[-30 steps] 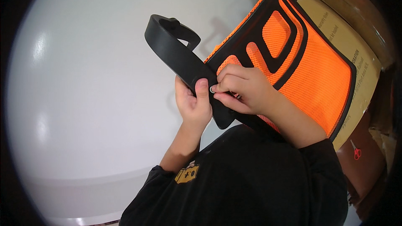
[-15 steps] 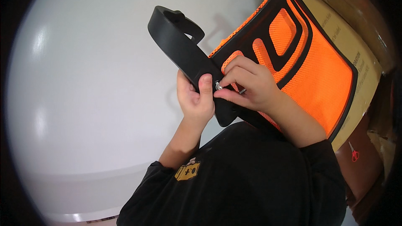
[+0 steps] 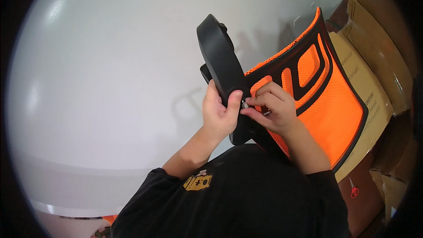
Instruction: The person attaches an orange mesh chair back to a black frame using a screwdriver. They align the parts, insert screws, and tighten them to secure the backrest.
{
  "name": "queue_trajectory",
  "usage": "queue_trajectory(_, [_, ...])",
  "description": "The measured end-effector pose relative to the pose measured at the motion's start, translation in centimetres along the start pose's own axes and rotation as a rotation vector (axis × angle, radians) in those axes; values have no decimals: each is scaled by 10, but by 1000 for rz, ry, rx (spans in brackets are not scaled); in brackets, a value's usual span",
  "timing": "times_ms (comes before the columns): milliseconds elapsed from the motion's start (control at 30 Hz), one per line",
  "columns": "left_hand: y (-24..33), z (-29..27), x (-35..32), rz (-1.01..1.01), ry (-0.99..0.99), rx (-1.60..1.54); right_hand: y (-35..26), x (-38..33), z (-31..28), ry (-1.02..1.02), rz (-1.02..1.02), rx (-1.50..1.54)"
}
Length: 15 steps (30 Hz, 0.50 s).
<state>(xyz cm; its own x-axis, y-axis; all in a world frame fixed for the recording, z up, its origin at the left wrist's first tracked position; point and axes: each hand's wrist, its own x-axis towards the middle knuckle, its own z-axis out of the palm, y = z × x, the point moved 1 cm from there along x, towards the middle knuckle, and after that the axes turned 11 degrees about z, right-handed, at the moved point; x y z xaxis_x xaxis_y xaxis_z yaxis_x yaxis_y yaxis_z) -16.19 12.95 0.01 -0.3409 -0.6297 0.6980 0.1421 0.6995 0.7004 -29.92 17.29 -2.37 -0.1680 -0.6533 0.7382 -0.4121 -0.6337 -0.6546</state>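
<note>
My left hand (image 3: 221, 113) grips a black plastic chair armrest (image 3: 217, 44), its thumb pressed along the edge facing my right hand. The armrest is a curved loop, tilted with its far end up and to the left. At its lower part, my right hand (image 3: 278, 108) pinches a small silvery bolt (image 3: 245, 105) between thumb and fingertips, its head against the black plastic. A second thin metal piece (image 3: 267, 113) pokes out of the right hand; its kind is unclear. Just beyond lies the orange mesh chair backrest (image 3: 330, 105) with a black frame, partly behind my right forearm.
Under the backrest is a flat cardboard sheet (image 3: 374, 99) with print. Brown cardboard boxes (image 3: 383, 44) stand along the right side. Red-handled scissors (image 3: 354, 190) lie on a brown surface (image 3: 363, 207) at the lower right. A pale wall-like surface (image 3: 110, 83) fills the left.
The armrest has turned more upright, and both hands have shifted right and slightly down in view with it. The backrest sits lower in view. Both hands keep their hold.
</note>
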Motion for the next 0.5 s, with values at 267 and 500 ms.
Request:
queue_trajectory(267, [-2,-4,-2,8,-31,19,-5,1,-2,-53,23,4])
queue_trajectory(500, [-1,-3,-2,1,-24,23,-4,-2,5,62,11,52])
